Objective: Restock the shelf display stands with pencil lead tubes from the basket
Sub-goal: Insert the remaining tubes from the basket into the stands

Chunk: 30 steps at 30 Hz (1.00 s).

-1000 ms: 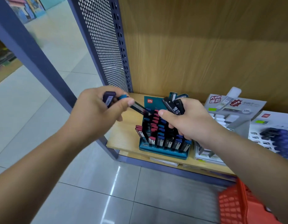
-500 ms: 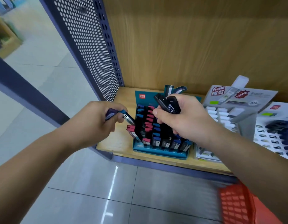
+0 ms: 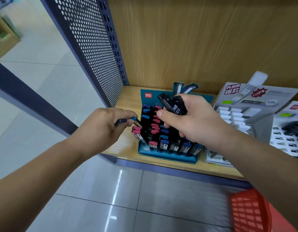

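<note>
Left-hand grip [image 3: 101, 129] pinches a blue-capped lead tube [image 3: 134, 120], long axis angled down-right toward the display stand [image 3: 166, 157], just beside its left column. Right-hand grip [image 3: 195, 121] clutches spare tubes [image 3: 175, 107].

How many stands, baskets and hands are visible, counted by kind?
Stands: 3, the teal stand, grey stand, white stand.
Baskets: 1, the red basket.
Hands: 2, the left hand, right hand.
Total: 6.
</note>
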Each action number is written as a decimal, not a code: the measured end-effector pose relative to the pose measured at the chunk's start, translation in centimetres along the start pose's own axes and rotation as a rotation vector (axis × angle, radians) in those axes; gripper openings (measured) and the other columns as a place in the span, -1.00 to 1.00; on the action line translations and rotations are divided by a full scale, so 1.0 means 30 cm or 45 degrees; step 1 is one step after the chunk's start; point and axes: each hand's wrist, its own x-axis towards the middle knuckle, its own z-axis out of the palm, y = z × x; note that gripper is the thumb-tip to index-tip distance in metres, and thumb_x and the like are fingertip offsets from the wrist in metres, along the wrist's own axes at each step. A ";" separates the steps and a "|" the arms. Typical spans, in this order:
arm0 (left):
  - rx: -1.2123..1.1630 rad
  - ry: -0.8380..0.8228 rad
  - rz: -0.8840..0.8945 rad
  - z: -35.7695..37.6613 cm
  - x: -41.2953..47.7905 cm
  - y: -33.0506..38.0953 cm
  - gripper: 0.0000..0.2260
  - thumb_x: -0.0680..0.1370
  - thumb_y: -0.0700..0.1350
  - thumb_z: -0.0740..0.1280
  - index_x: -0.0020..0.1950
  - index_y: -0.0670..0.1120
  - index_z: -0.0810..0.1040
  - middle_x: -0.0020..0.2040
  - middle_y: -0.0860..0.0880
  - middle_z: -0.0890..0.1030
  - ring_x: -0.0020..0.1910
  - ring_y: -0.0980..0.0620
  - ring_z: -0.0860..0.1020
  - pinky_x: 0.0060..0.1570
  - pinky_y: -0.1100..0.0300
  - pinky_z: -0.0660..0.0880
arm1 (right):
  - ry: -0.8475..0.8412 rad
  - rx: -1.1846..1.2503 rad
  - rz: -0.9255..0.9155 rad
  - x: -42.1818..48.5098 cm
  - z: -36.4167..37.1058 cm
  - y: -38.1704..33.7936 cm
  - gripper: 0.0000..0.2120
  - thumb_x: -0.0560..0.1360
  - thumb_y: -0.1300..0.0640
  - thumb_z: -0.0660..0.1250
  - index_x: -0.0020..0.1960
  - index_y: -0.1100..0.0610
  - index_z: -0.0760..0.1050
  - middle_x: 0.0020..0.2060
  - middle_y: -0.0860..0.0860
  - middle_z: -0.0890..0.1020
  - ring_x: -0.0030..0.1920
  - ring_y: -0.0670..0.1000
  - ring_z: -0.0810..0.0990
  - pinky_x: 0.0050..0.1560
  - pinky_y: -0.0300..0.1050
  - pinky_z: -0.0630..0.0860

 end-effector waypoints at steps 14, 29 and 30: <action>0.026 -0.019 0.091 0.010 -0.041 -0.019 -0.75 0.54 -0.29 0.47 0.17 -0.05 0.70 -0.06 0.10 0.72 -0.09 0.28 0.56 -0.07 0.54 0.41 | -0.010 0.003 0.019 -0.002 0.001 -0.005 -0.70 0.55 -0.03 0.47 0.03 0.21 0.56 -0.12 0.24 0.68 -0.44 -0.07 0.48 -0.50 -0.27 0.38; 0.348 -0.451 0.147 -0.081 0.174 0.056 -0.82 0.65 -0.09 0.32 -0.16 -0.03 0.52 -0.34 0.09 0.54 -0.35 0.12 0.49 -0.32 0.14 0.42 | -0.031 0.041 0.053 -0.002 -0.011 -0.015 -0.83 0.57 0.02 0.47 -0.06 0.10 0.56 -0.20 0.17 0.71 -0.49 -0.09 0.46 -0.55 -0.28 0.36; 0.343 -0.509 0.114 -0.092 0.182 0.053 -0.84 0.65 -0.06 0.33 -0.11 -0.04 0.58 -0.30 0.08 0.60 -0.31 0.14 0.53 -0.27 0.14 0.47 | -0.032 0.040 0.053 -0.003 -0.012 -0.016 -0.83 0.57 0.02 0.47 -0.06 0.09 0.56 -0.20 0.17 0.71 -0.48 -0.08 0.47 -0.55 -0.27 0.36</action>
